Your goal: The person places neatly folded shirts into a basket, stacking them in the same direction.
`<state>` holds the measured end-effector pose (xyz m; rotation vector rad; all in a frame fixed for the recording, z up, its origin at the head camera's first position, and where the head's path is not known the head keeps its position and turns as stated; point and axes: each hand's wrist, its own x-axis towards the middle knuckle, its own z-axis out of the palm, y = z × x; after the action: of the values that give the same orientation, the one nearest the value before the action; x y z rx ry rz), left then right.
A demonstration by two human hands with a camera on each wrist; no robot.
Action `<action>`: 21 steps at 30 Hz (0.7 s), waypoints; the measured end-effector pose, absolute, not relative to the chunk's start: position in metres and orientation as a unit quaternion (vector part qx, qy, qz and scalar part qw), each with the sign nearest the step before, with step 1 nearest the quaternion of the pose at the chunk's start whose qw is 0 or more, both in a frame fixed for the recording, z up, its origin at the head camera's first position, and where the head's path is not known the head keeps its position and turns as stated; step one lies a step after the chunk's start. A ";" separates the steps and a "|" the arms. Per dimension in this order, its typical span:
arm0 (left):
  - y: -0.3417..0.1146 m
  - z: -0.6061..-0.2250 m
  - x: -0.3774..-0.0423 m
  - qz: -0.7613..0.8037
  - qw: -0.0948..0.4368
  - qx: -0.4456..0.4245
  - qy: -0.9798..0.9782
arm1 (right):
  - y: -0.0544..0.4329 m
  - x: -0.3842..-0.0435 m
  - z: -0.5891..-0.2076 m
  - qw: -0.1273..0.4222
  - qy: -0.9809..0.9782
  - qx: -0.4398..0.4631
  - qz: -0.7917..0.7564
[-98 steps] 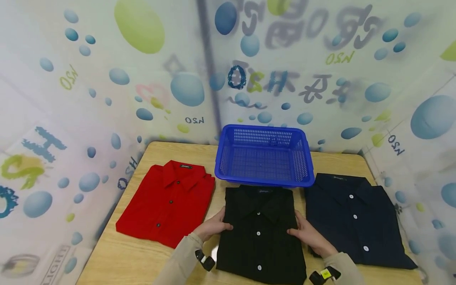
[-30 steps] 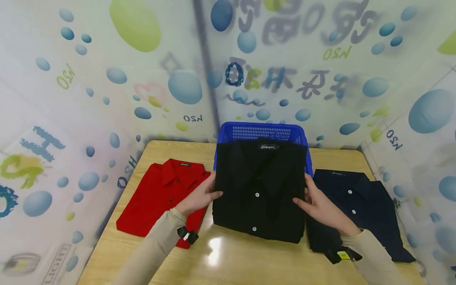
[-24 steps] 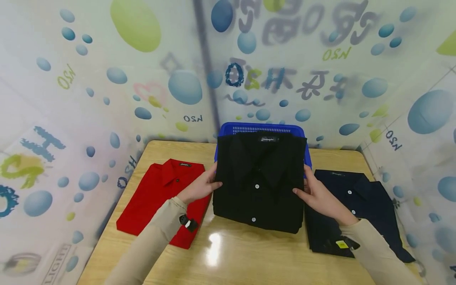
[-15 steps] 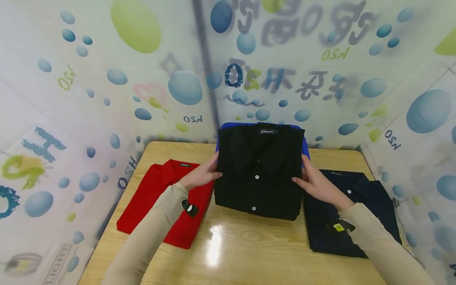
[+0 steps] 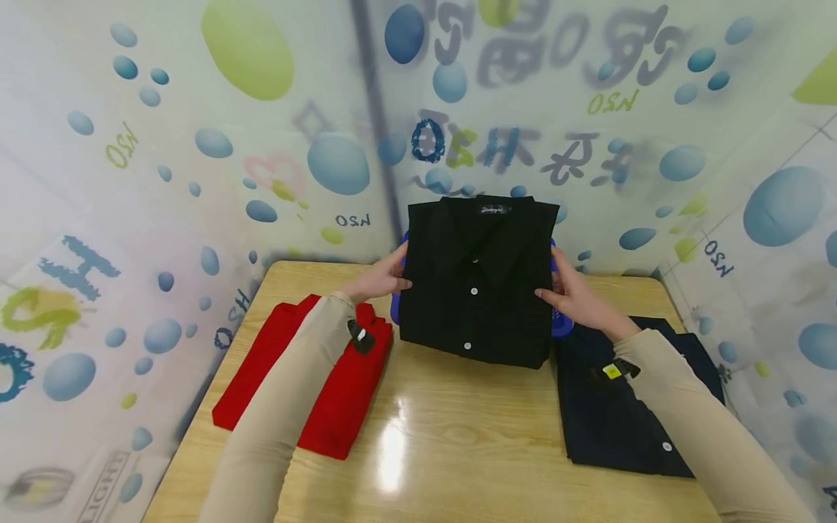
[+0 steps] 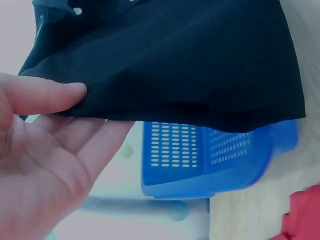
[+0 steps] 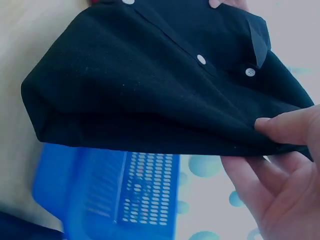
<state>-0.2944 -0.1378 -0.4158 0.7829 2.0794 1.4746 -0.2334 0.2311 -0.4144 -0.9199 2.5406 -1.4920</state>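
Note:
A folded black shirt (image 5: 476,290) with white buttons is held up over the blue basket (image 5: 562,323), tilted with its collar end farther away. My left hand (image 5: 381,277) pinches its left edge, thumb on top and fingers beneath, as the left wrist view also shows. On the opposite edge my right hand (image 5: 578,292) grips in the same way; in the right wrist view its thumb presses the black cloth from above. The shirt hides most of the basket in the head view; its perforated wall (image 7: 150,187) shows below the cloth in the right wrist view.
A folded red shirt (image 5: 340,407) lies on the wooden table (image 5: 458,450) at left, partly under my left forearm. At right lies a folded navy shirt (image 5: 608,414), partly covered by my right forearm. A patterned curtain (image 5: 294,145) stands behind and at both sides.
Both hands have lifted the black shirt off the table and carried it away from me, over the basket. During the last half second it has risen farther and covers the basket's back rim.

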 end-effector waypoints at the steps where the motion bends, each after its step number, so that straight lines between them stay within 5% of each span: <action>1: -0.137 -0.414 -0.298 0.533 0.234 0.279 0.764 | 0.231 -0.238 -0.412 0.017 0.830 -0.297 -0.472; 13: -0.124 -0.387 -0.331 0.533 0.249 0.223 0.777 | 0.236 -0.281 -0.389 0.031 0.873 -0.227 -0.430; 21: -0.123 -0.403 -0.339 0.522 0.243 0.183 0.797 | 0.232 -0.297 -0.400 0.033 0.879 -0.209 -0.427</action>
<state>-0.3387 -0.1227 -0.4029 0.5003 2.1783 1.4269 -0.2975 0.2324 -0.4002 -0.6423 2.7057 -1.3147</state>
